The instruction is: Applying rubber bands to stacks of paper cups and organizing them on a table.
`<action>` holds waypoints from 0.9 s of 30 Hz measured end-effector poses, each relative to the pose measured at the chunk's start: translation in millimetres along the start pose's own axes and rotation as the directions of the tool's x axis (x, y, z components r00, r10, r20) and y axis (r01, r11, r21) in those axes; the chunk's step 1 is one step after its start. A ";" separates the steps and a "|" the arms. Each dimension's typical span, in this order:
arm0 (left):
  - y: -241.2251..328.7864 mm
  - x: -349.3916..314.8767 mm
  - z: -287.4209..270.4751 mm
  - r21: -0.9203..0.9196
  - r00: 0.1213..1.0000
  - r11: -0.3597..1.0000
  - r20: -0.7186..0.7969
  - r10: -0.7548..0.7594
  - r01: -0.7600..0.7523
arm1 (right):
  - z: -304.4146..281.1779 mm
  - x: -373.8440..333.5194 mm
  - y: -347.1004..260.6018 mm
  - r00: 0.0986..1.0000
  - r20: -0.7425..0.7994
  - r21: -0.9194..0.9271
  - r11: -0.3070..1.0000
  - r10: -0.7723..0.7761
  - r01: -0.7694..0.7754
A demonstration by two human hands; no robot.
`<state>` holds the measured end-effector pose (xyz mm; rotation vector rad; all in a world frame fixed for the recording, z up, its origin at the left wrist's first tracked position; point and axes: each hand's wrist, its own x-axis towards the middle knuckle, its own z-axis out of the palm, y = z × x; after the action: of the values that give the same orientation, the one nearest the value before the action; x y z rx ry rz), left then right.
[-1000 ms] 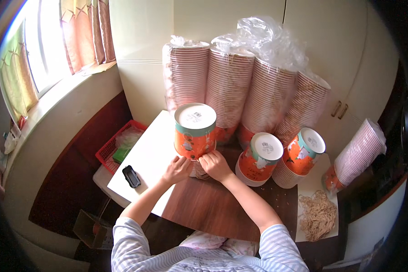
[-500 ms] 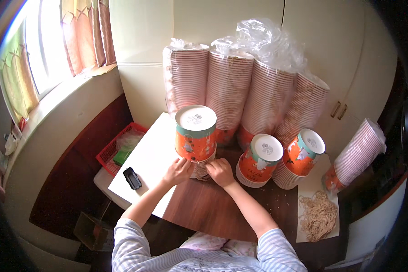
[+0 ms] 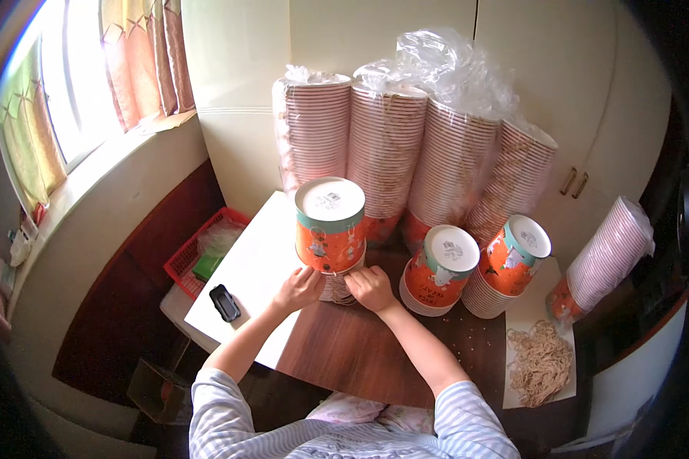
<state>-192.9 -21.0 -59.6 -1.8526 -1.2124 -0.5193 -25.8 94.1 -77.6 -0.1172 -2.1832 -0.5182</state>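
An orange paper bucket with a green band (image 3: pixel 331 229) stands upside down on a stack of nested buckets in front of me. My left hand (image 3: pixel 302 288) and my right hand (image 3: pixel 371 288) are at its lower rim, one on each side, fingers closed in a pinch. Between them a thin tan cord (image 3: pixel 334 273) shows across the rim; its ends disappear behind my fingers. More tan cords (image 3: pixel 338 291) hang on the pale rims below. Right of my right hand are two more upside-down stacks, topped by an orange bucket (image 3: pixel 439 275) and another (image 3: pixel 505 264).
Tall plastic-wrapped bucket stacks (image 3: pixel 386 153) line the back of the table (image 3: pixel 344 356). Another wrapped stack (image 3: pixel 605 252) leans at the right, near a heap of tan cords (image 3: pixel 540 363) on white board. At left are a black plastic tray (image 3: pixel 224 304) and a red basket (image 3: pixel 180 264).
Both hands stay at the bucket's rim, with barely any finger movement visible. The whole view has shifted slightly.
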 end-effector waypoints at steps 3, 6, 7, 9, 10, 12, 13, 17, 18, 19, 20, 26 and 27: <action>1.2 -0.1 2.1 -0.002 1.000 1.000 0.014 0.028 -0.027 | 0.8 0.5 -1.2 1.000 -0.015 -0.013 1.000 -0.009 0.009; 1.5 0.1 4.0 0.042 0.998 0.997 0.012 0.069 -0.070 | 2.0 -0.6 -2.4 1.000 -0.012 -0.021 1.000 -0.006 0.006; 1.4 -1.6 3.8 0.032 0.997 0.998 0.048 0.058 -0.060 | 1.9 -1.2 -2.4 1.000 -0.009 -0.023 1.000 -0.005 0.005; 0.8 -1.9 4.8 0.020 0.995 0.999 0.085 0.047 -0.049 | 5.1 -3.5 0.7 1.000 0.000 -0.015 1.000 -0.008 0.008; -0.8 1.3 3.3 0.021 0.998 0.999 0.043 0.048 -0.049 | 5.9 -4.3 1.4 1.000 0.010 -0.005 1.000 -0.012 0.012; -0.1 1.9 2.1 0.020 0.999 0.999 0.001 0.049 -0.049 | 6.6 -7.0 1.0 0.999 0.032 -0.008 1.000 -0.004 0.004; -0.4 0.7 1.5 0.016 0.999 0.999 0.015 0.029 -0.029 | 6.6 -6.5 1.1 0.999 0.049 -0.012 1.000 0.003 -0.002; 3.2 -2.2 -9.1 -0.009 0.998 0.999 0.052 -0.040 0.040 | 2.6 -5.4 3.3 0.999 0.031 0.005 1.000 0.021 -0.021; 3.9 -4.9 -9.7 -0.008 0.998 0.999 0.054 -0.037 0.038 | 0.0 -5.9 5.1 0.999 -0.009 0.011 0.999 0.034 -0.034; 3.2 -11.2 -10.8 -0.019 0.996 0.999 0.084 -0.044 0.046 | -2.3 -3.5 4.5 0.998 -0.045 0.014 0.999 0.037 -0.037; 2.6 -15.4 -11.1 -0.031 0.992 0.998 0.113 -0.051 0.055 | -3.8 -1.0 3.4 0.999 -0.042 0.011 0.999 0.031 -0.030; 7.6 -18.1 -1.5 0.033 0.999 0.999 0.048 -0.019 0.017 | -5.2 3.3 1.3 0.999 0.032 -0.002 1.000 -0.026 0.026; 8.1 -17.6 0.4 0.018 0.999 0.999 0.016 -0.037 0.037 | -3.4 2.9 1.6 0.999 0.029 -0.014 0.999 -0.030 0.030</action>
<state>-193.7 -31.6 -75.8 -1.8262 -1.2606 -0.5133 -24.7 93.9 -73.0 -0.1003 -2.2127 -0.5520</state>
